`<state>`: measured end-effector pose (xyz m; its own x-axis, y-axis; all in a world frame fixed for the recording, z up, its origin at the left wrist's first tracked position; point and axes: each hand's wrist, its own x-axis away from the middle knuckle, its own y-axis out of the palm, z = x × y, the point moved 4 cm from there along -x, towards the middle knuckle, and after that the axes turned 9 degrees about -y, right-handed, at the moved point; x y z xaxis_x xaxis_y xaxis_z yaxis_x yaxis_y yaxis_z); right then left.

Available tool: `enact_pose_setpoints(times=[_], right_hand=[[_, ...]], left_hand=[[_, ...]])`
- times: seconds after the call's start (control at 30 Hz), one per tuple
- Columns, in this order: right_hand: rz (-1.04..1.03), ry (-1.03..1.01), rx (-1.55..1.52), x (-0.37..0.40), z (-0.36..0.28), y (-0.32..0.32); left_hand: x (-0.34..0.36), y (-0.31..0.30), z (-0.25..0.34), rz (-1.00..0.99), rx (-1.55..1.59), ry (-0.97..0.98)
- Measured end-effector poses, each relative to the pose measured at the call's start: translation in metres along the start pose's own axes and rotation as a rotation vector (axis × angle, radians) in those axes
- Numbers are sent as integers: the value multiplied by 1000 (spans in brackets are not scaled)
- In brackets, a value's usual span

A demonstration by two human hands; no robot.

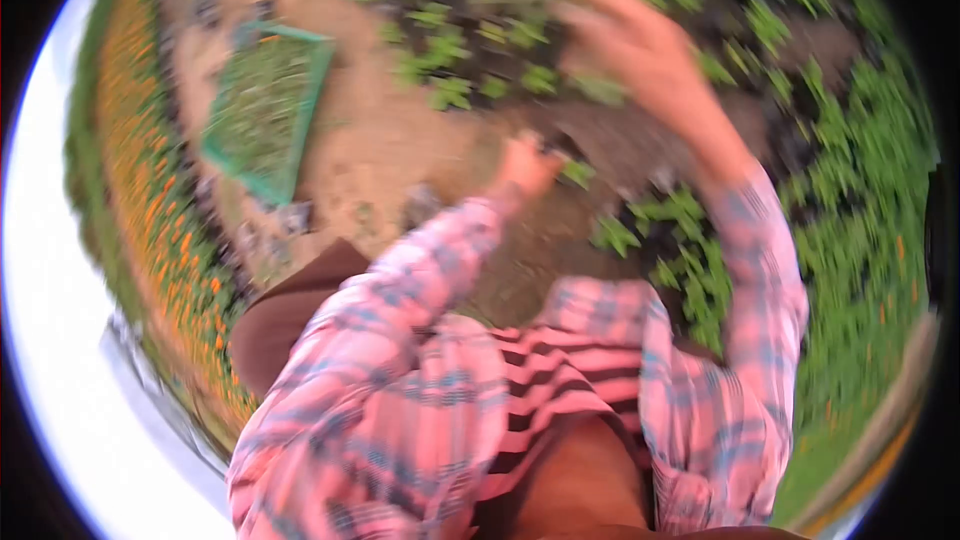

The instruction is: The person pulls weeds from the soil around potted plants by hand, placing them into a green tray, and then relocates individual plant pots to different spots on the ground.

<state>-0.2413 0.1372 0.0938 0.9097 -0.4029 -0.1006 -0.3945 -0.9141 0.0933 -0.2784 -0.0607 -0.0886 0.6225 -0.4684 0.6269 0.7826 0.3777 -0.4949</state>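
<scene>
My left hand [528, 170] is closed at the edge of a small dark seedling bag [566, 146], with a green leafy plant [578, 173] beside its lower side. Brown soil lies under it. Farther up and to the right, my right hand [640, 48] is smeared by motion over the plants, its fingers stretched out and apart, and nothing clear shows in it. Rows of leafy seedlings [440, 40] in dark bags stand left of it, and more seedlings [680, 230] are below it.
A green-framed tray [317, 90] of grass-like plants rests on the bare ground at left. Orange flowers [185, 270] run along the far left. Dense green plants [855, 190] fill the right. A brown-clad knee [290, 315] is at lower left.
</scene>
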Motion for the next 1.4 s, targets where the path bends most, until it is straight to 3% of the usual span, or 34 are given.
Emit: enact_pose_setpoints(times=[0.03,0.07,0.1,0.13,0.23,0.33,0.4,0.43,0.47,0.53,0.6,0.73,0.8,0.87,0.93,1.03,1.07,1.1,1.17,1.2,1.27,1.33,1.37,1.4], right_hand=[[-84,-232,333,-5,-23,14],[-86,-475,671,-7,-46,28],[-13,-467,606,-10,-62,12],[54,-487,530,-10,-67,-5],[-38,-210,422,25,-26,-43],[-194,197,154,98,37,-46],[-307,362,219,158,59,-31],[-466,241,442,182,65,-24],[-558,277,534,211,84,-17],[-344,285,719,241,81,-5],[-321,146,920,243,77,2],[-469,115,1039,244,117,5],[-560,133,1044,239,131,2],[-572,83,1016,229,130,4],[-455,102,894,210,114,7],[-325,-66,807,179,93,15],[-334,-68,802,169,92,19],[-302,-109,812,157,91,22],[-255,-170,836,138,94,31],[-238,-192,854,129,97,38],[-272,-221,946,115,109,55],[-309,-239,929,113,146,70],[-295,-251,912,115,158,76],[-284,-274,883,120,162,80]], left_hand=[[-8,2,-8,-94,-11,-72],[-13,-2,-12,-65,18,29],[-19,-7,-20,-29,62,62],[-19,-22,-17,115,-53,224],[-35,-47,-45,140,101,-29],[-51,-68,-70,74,227,-28],[-64,-67,-92,-2,400,-63],[-66,-65,-98,-62,575,-90],[-62,-64,-89,-64,572,-90],[-45,-56,-63,4,684,-231],[-40,-43,-51,83,642,-267],[-70,-51,-92,370,313,-261],[-43,-45,-66,204,718,-349],[-62,-49,-94,168,856,-317],[-66,-52,-99,128,993,-292],[-36,-65,-79,287,498,-286],[-51,-70,-111,294,501,-291],[-80,-78,-159,356,93,-135],[-44,-83,-118,328,610,-255],[-35,-94,-103,323,607,-253],[-39,-93,-81,109,-1122,-230],[-26,-86,-72,110,-998,-97],[-39,-83,-104,161,-472,69],[-38,-75,-113,176,-202,130]])
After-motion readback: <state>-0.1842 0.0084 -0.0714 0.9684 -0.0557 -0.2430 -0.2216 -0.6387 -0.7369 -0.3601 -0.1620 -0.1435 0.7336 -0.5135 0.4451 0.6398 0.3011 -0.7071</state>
